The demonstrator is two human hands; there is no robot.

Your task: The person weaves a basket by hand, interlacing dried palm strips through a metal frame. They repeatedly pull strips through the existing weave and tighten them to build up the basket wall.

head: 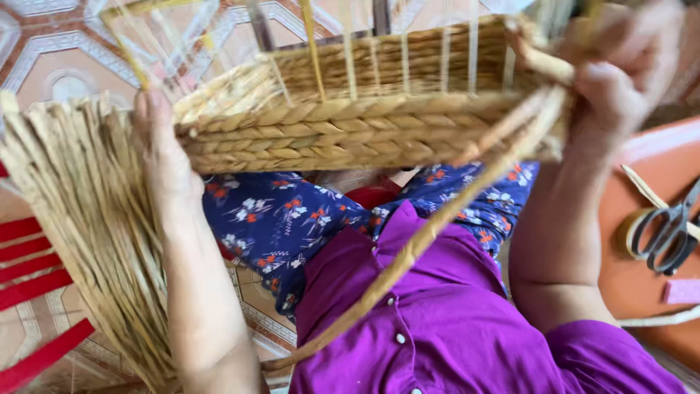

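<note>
Straw in a thick bundle hangs at the far left, its loose strands falling from the basket's edge toward the tiled floor; behind it show the red slats of a seat. The left hand lies against the left end of the woven basket, palm to the plaited rim, the fingers reaching up beside the weave; whether they curl round anything I cannot tell, since the bundle and rim hide their tips. The basket sits raised above the lap, held between the 2 hands, with thin pale upright strands rising from its far wall. 1 long braided strand runs from the basket's right corner diagonally down across the purple shirt and the flowered blue trousers. The right hand, blurred, is closed on the upper end of that strand at the basket's right end, fingers wrapped tight. At the far right, scissors and a roll of tape lie on an orange surface, near a small pink block.
</note>
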